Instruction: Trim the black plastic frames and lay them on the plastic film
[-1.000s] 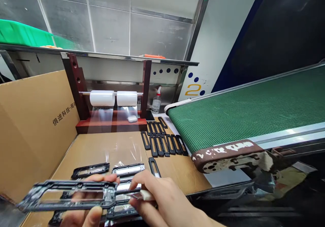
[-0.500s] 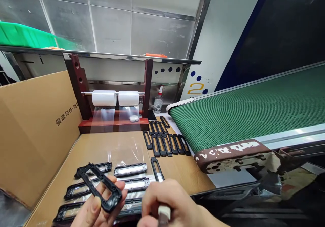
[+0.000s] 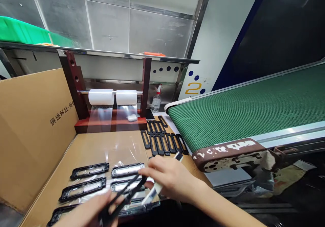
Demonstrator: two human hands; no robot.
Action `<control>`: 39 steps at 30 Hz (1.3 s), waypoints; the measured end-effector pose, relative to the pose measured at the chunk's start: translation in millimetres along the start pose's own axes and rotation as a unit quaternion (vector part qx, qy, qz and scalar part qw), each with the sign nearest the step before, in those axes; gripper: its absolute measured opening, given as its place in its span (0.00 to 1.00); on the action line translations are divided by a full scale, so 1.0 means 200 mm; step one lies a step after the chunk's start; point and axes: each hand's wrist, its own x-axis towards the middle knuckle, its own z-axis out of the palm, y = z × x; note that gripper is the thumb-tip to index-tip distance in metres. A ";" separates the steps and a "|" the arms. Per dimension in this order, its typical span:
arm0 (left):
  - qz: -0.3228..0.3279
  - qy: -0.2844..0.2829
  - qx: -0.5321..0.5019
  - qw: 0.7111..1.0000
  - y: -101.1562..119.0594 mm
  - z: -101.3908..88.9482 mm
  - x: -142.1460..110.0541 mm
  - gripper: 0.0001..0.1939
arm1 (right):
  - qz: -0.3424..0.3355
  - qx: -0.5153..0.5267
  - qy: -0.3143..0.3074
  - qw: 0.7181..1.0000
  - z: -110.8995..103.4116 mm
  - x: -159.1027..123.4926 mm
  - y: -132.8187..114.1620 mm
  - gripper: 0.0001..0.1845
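On cardboard (image 3: 82, 149) beside conveyor (image 3: 243, 113), frames (image 3: 156, 145)

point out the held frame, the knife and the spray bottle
held frame (image 3: 129, 197): head view, on one of its long bars, motion-blurred
knife (image 3: 156, 189): head view, on its white handle
spray bottle (image 3: 156, 103): head view, on its clear body

We face a wall of grey metal panels (image 3: 106, 27) split by pale seams. A narrow shelf (image 3: 177, 60) runs beneath, with a green bin (image 3: 19, 30) above its left end. To our right, a green conveyor (image 3: 248, 108) rises past a white panel (image 3: 223, 30) marked with a yellow 2 (image 3: 193, 88). Cardboard (image 3: 30, 125) stands upright at our left; light gleams off the conveyor's rail (image 3: 291, 131).
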 end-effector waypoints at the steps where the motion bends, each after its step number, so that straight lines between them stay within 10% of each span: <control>1: 0.007 0.038 -0.017 0.999 0.00 -0.06 0.08 0.37 | 0.033 0.006 0.001 0.999 0.04 -0.01 0.03 0.12; 5: 0.047 0.141 -0.037 0.988 0.06 -0.24 0.42 0.36 | 0.176 0.038 -0.034 0.983 0.20 0.00 0.17 0.22; 9: 0.011 0.117 -0.035 0.992 0.12 -0.30 0.60 0.33 | 0.209 0.046 -0.053 0.975 0.34 0.03 0.25 0.23; 15: -0.040 0.041 -0.027 0.998 0.13 -0.29 0.64 0.27 | 0.213 0.075 -0.083 0.971 0.43 0.03 0.29 0.21; 26: 0.026 0.085 0.077 0.993 0.12 -0.26 0.63 0.38 | 0.228 0.101 -0.101 0.963 0.44 0.04 0.29 0.22; 30: 0.149 0.180 0.244 0.941 0.05 -0.18 0.59 0.36 | 0.254 0.117 -0.088 0.956 0.43 0.05 0.29 0.19; 39: 0.168 0.060 0.559 0.810 -0.10 -0.07 0.51 0.34 | 0.431 0.177 -0.049 0.884 0.18 -0.19 0.00 0.16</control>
